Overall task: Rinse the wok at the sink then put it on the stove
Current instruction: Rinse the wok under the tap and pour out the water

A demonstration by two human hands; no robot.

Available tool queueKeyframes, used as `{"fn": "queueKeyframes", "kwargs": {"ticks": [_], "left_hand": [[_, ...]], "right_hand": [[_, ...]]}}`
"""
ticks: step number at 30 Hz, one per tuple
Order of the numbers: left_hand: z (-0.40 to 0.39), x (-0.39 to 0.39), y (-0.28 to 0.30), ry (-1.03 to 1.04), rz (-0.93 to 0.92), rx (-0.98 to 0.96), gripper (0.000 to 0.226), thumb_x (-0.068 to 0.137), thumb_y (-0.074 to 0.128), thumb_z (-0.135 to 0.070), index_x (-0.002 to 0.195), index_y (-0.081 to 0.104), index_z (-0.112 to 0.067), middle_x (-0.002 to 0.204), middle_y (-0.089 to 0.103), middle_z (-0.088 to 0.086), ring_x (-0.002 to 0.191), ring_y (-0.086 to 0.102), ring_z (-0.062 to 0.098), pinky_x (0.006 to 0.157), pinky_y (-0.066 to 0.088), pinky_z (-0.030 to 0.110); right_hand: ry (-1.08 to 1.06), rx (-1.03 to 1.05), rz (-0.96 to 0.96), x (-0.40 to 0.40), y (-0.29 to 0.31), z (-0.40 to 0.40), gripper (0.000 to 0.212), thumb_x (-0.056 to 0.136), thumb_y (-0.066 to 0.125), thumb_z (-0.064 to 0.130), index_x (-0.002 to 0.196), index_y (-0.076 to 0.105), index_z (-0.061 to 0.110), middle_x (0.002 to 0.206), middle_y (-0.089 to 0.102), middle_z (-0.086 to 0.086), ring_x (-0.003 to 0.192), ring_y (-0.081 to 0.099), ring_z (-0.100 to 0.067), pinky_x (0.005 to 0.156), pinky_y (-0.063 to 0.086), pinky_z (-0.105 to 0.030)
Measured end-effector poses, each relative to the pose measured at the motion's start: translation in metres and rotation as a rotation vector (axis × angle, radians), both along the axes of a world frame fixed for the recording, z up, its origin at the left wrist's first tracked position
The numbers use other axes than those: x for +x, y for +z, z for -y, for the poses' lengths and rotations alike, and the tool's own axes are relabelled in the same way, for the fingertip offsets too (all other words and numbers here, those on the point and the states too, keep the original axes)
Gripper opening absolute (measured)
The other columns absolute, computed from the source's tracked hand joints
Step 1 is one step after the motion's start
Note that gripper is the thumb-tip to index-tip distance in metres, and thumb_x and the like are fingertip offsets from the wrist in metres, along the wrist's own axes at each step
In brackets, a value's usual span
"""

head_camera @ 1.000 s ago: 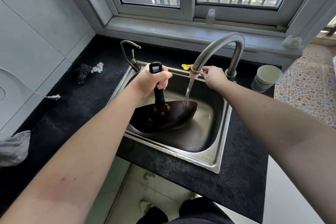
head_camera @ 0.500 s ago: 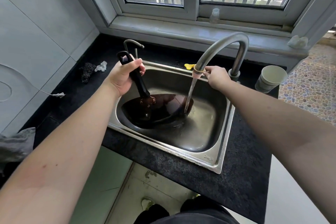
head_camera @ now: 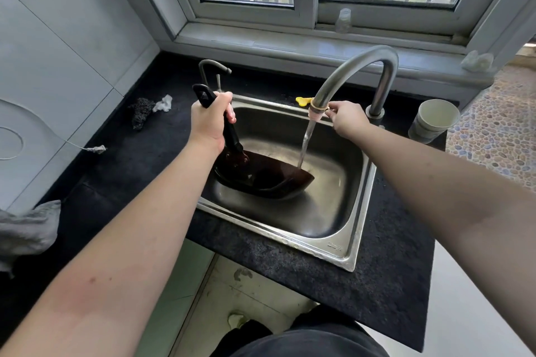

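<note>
The left hand (head_camera: 210, 122) was clamped round the black handle of the wok (head_camera: 269, 178), which sat tilted inside the steel sink (head_camera: 348, 252); the right hand (head_camera: 346, 119) pinched the spout tip of the faucet (head_camera: 353, 66); water (head_camera: 306, 142) ran into the wok's far side.

Sink (head_camera: 352, 243): brushed steel, satin. Wok (head_camera: 269, 180): dark, wet-glossy. Bench (head_camera: 391, 284): black, speckled, rough. Handle (head_camera: 230, 132) looked matt plastic, probably.
</note>
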State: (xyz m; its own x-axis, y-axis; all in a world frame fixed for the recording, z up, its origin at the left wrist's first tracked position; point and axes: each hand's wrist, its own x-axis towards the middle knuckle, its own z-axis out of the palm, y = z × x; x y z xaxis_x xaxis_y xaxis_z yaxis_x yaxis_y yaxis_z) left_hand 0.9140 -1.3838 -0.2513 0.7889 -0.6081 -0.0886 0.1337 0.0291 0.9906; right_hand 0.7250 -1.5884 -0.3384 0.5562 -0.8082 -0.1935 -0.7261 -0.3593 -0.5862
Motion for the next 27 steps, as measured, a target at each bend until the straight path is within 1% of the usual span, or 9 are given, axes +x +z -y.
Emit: {"fn": "queueKeyframes", "kwargs": {"ticks": [3, 5, 9, 11, 14, 17, 19, 23, 27], "left_hand": [[0.011, -0.007, 0.003, 0.074, -0.031, 0.021, 0.034, 0.074, 0.061, -0.011, 0.044, 0.046, -0.019, 0.043, 0.043, 0.000, 0.046, 0.040, 0.017, 0.059, 0.037, 0.031], [0.017, -0.010, 0.007, 0.134, -0.081, 0.020, 0.033, 0.072, 0.061, -0.010, 0.043, 0.045, -0.018, 0.043, 0.041, 0.000, 0.044, 0.039, 0.016, 0.057, 0.035, 0.031], [0.027, -0.012, 0.008, 0.229, -0.185, 0.032, 0.024, 0.069, 0.059, -0.009, 0.052, 0.043, -0.015, 0.042, 0.040, 0.001, 0.040, 0.036, 0.016, 0.049, 0.032, 0.028], [0.029, -0.011, 0.007, 0.254, -0.223, 0.044, 0.022, 0.071, 0.058, -0.008, 0.056, 0.042, -0.014, 0.042, 0.039, 0.000, 0.039, 0.035, 0.016, 0.047, 0.032, 0.028], [0.029, -0.002, 0.010, 0.275, -0.260, 0.061, 0.020, 0.073, 0.056, -0.007, 0.061, 0.043, -0.014, 0.042, 0.040, -0.001, 0.037, 0.034, 0.014, 0.045, 0.032, 0.026], [0.028, 0.013, 0.013, 0.270, -0.277, 0.091, 0.022, 0.074, 0.054, -0.008, 0.057, 0.043, -0.015, 0.043, 0.040, -0.002, 0.037, 0.034, 0.014, 0.045, 0.033, 0.025], [0.027, 0.021, 0.012, 0.258, -0.281, 0.105, 0.024, 0.074, 0.053, -0.010, 0.054, 0.041, -0.017, 0.044, 0.039, -0.003, 0.038, 0.034, 0.014, 0.046, 0.033, 0.025], [0.023, 0.036, 0.010, 0.261, -0.271, 0.134, 0.022, 0.073, 0.050, -0.011, 0.055, 0.039, -0.018, 0.044, 0.036, -0.003, 0.038, 0.033, 0.014, 0.046, 0.035, 0.024], [0.019, 0.047, 0.011, 0.264, -0.289, 0.139, 0.026, 0.077, 0.049, -0.010, 0.055, 0.037, -0.018, 0.044, 0.035, -0.003, 0.037, 0.032, 0.013, 0.046, 0.034, 0.023]], "right_hand": [[0.000, 0.005, 0.001, 0.000, 0.000, 0.001, 0.027, 0.100, 0.047, 0.027, 0.118, 0.066, 0.023, 0.107, 0.069, -0.009, 0.090, 0.058, -0.023, 0.071, 0.038, -0.026], [-0.001, 0.007, 0.001, -0.001, 0.000, 0.001, 0.027, 0.100, 0.047, 0.027, 0.118, 0.066, 0.023, 0.107, 0.069, -0.008, 0.088, 0.056, -0.022, 0.071, 0.037, -0.025], [-0.016, 0.018, -0.003, 0.000, 0.001, 0.001, 0.027, 0.100, 0.047, 0.028, 0.120, 0.065, 0.024, 0.108, 0.069, -0.007, 0.085, 0.055, -0.021, 0.071, 0.037, -0.025], [-0.012, 0.018, -0.013, 0.000, 0.001, 0.001, 0.027, 0.100, 0.047, 0.028, 0.119, 0.066, 0.024, 0.109, 0.069, -0.007, 0.087, 0.056, -0.021, 0.071, 0.037, -0.025], [-0.004, 0.016, -0.019, 0.000, 0.004, 0.000, 0.026, 0.100, 0.047, 0.027, 0.118, 0.066, 0.023, 0.110, 0.069, -0.006, 0.097, 0.060, -0.024, 0.073, 0.036, -0.024], [-0.008, 0.009, -0.016, 0.000, 0.006, -0.001, 0.027, 0.101, 0.047, 0.027, 0.119, 0.066, 0.022, 0.110, 0.069, -0.006, 0.099, 0.060, -0.024, 0.073, 0.037, -0.025], [-0.009, 0.010, -0.021, 0.000, 0.006, -0.001, 0.028, 0.101, 0.046, 0.027, 0.121, 0.065, 0.023, 0.110, 0.068, -0.006, 0.097, 0.060, -0.024, 0.072, 0.038, -0.025], [0.000, 0.004, -0.019, -0.001, 0.006, -0.001, 0.026, 0.100, 0.047, 0.027, 0.118, 0.066, 0.022, 0.106, 0.068, -0.009, 0.087, 0.056, -0.023, 0.070, 0.038, -0.026], [0.000, 0.009, -0.032, -0.001, 0.007, -0.001, 0.027, 0.100, 0.047, 0.028, 0.119, 0.065, 0.022, 0.108, 0.068, -0.009, 0.086, 0.055, -0.021, 0.070, 0.036, -0.026]]}}
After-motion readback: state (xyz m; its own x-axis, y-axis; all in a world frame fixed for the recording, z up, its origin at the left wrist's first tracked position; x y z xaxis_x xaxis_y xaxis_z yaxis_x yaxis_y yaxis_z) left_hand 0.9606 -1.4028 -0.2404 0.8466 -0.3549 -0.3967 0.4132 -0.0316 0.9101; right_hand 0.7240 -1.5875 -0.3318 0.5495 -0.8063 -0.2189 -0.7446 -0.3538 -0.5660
